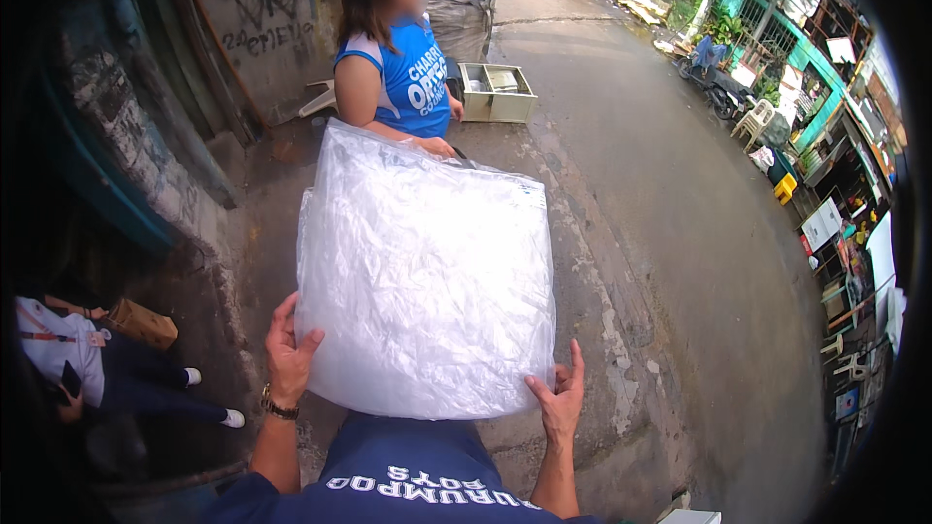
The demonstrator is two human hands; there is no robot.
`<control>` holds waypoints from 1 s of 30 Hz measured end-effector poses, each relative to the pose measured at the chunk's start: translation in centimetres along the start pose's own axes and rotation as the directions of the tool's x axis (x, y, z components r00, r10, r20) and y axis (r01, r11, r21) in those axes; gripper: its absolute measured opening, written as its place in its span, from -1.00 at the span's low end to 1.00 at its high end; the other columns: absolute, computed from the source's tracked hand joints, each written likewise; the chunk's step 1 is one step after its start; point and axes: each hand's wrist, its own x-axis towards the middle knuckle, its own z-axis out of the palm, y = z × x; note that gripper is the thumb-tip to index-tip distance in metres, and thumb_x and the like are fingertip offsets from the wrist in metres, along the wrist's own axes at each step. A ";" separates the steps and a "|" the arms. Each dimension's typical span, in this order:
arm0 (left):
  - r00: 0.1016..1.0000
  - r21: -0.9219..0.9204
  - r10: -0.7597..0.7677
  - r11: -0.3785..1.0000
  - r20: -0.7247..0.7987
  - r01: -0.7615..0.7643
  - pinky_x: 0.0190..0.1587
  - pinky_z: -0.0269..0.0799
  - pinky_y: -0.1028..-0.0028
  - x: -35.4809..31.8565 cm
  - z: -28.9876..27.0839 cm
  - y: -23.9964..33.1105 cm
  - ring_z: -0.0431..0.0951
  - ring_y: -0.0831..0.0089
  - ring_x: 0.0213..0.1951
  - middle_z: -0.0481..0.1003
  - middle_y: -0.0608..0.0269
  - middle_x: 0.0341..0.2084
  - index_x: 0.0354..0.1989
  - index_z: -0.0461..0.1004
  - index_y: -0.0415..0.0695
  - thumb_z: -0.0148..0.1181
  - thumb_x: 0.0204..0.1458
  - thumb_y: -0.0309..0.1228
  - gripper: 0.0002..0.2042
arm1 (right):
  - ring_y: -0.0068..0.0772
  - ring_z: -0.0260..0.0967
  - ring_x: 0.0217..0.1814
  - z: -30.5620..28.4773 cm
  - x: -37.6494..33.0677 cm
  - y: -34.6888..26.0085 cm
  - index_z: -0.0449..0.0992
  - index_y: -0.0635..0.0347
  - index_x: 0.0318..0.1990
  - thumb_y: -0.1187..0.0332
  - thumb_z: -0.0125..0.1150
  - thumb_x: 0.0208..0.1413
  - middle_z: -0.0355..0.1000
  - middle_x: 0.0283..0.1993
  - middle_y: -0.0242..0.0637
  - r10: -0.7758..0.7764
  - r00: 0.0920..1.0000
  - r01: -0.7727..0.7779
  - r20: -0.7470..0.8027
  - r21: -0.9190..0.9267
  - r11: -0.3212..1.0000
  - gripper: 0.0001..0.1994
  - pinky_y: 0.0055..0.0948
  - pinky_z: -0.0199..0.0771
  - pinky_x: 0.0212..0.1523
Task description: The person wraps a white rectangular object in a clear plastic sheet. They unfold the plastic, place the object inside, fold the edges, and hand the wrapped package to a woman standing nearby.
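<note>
A large, squarish bundle of clear plastic sheeting [427,272] lies in front of my body, wrinkled and shiny with layered edges. My left hand [290,354] grips its near left side, thumb toward the top face and fingers around the edge. At the near right corner, my right hand [561,396] holds the bundle with the thumb against the plastic and a finger pointing up. Beyond the far edge stands a person in a blue shirt [413,82], whose hand [437,147] is at the plastic. Whatever is beneath the bundle is hidden.
An open pale cabinet-like box [497,94] lies on the ground behind the person. Another person [73,349] stands at the left near a brown bag [142,323]. A wet road [680,262] runs along the right, with plastic chairs [753,123] and clutter at its far side.
</note>
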 end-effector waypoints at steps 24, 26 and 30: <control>0.899 -0.554 -0.135 0.747 0.417 0.369 0.43 0.16 0.16 2.0 -4.3 -6.9 0.20 0.15 0.43 0.16 0.02 0.42 0.54 -0.13 -0.20 0.37 -0.28 0.48 0.35 | -0.38 0.53 0.06 4.8 4.8 -0.2 0.50 0.34 0.14 0.55 0.47 -0.05 0.59 0.02 -0.28 -0.082 0.976 -0.030 0.200 0.503 0.864 -0.48 -0.34 0.50 0.14; 0.827 -0.451 -0.350 0.710 0.440 0.541 0.36 0.26 0.20 2.3 -4.1 -11.1 0.33 0.21 0.33 0.31 0.10 0.31 0.47 0.06 -0.22 0.40 -0.13 0.30 0.12 | -0.38 0.52 0.07 4.9 5.2 1.4 0.47 0.31 0.19 0.53 0.50 -0.05 0.58 0.05 -0.29 -0.051 0.955 -0.057 0.291 0.352 0.934 -0.42 -0.34 0.48 0.17; 0.803 -0.473 -0.302 0.681 0.514 0.559 0.26 0.36 0.28 2.3 -1.3 -14.9 0.53 0.30 0.12 0.55 0.19 0.07 0.27 0.38 -0.22 0.26 0.20 -0.33 -0.52 | -0.38 0.43 0.20 4.1 6.2 1.5 0.31 0.19 0.38 0.49 0.53 -0.04 0.49 0.20 -0.25 -0.140 0.914 0.079 0.382 0.169 0.982 -0.23 -0.32 0.44 0.24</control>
